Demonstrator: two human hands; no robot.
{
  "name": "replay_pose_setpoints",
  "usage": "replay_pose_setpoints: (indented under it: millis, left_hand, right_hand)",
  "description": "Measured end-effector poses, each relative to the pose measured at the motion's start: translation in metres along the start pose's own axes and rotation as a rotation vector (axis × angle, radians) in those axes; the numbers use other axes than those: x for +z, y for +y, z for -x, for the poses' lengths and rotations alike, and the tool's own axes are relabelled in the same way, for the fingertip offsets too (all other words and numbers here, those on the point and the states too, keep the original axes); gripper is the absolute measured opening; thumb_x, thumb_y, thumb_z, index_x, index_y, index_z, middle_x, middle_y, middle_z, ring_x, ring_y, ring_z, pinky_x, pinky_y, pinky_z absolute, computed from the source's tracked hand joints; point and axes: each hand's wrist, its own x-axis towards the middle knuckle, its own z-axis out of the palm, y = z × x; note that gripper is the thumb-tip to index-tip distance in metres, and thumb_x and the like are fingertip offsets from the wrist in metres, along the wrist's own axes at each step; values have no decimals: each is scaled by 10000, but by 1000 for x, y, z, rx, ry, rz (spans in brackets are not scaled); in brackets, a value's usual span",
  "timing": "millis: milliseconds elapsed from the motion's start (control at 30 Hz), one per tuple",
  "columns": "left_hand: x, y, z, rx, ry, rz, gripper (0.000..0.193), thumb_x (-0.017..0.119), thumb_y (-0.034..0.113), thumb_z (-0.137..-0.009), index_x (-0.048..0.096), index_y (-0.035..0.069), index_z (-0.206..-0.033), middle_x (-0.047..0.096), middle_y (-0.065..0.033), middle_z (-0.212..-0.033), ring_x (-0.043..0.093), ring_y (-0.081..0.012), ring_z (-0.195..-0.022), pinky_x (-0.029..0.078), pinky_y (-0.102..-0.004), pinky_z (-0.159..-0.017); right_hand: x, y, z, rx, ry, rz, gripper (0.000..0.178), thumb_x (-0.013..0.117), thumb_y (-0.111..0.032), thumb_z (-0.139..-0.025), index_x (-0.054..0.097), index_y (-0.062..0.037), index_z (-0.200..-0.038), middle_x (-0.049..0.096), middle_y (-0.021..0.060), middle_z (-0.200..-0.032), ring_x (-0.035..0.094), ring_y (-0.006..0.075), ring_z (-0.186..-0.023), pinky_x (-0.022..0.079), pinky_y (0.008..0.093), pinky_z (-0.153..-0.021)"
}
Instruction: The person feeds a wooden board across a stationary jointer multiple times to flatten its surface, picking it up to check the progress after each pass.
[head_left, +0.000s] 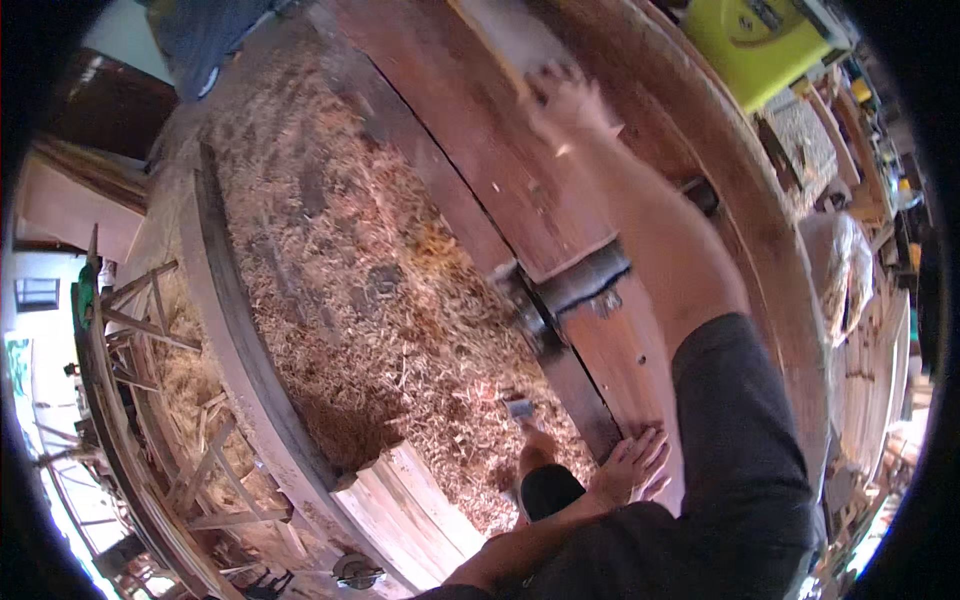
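Note:
A long reddish-brown wooden bed [460, 100], which looks like a jointer's, runs from the top centre down to my body. A dark metal cutter section [585, 278] crosses its gap. My right hand [572, 108] reaches far along the bed, past the cutter. Its blurred fingers bend over the near end of a pale-edged wooden board [508, 38], which leaves the view at the top. Close to my body, my left hand [632, 466] lies flat on the near part of the bed, fingers stretched out, holding nothing.
Wood shavings [370, 290] cover the floor left of the bed. A long curved beam [240, 310] and pale stacked planks [415, 515] lie there. Another person's blue-clad leg [205, 35] shows at the top left. A yellow-green container [745, 45] stands at the upper right, above a plastic bag [838, 265].

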Motion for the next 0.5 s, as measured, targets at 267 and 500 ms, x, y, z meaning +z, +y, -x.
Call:
replay_pose_setpoints:
  millis: [267,500]
  left_hand:
    - [-96,-8,35,-3,212,-65,469,750,310,-875,626,73,-1261,551,-189,-1379,507,-380,-1308,422,-519,-1052]
    - [-233,-38,115,-542,818,-265,413,715,265,-933,631,98,-1302,642,-127,-1299,630,-283,-1116,517,-432,-921]
  right_hand:
    - [-35,-72,0,496,-246,-173,969,819,-461,-704,374,-262,-1542,300,265,-1584,225,456,-1496,264,570,-1196]
    - [-71,-175,95,312,-428,-1063,1079,855,-388,-746,269,-145,-1619,461,256,-1492,483,368,-1357,407,473,-1126]
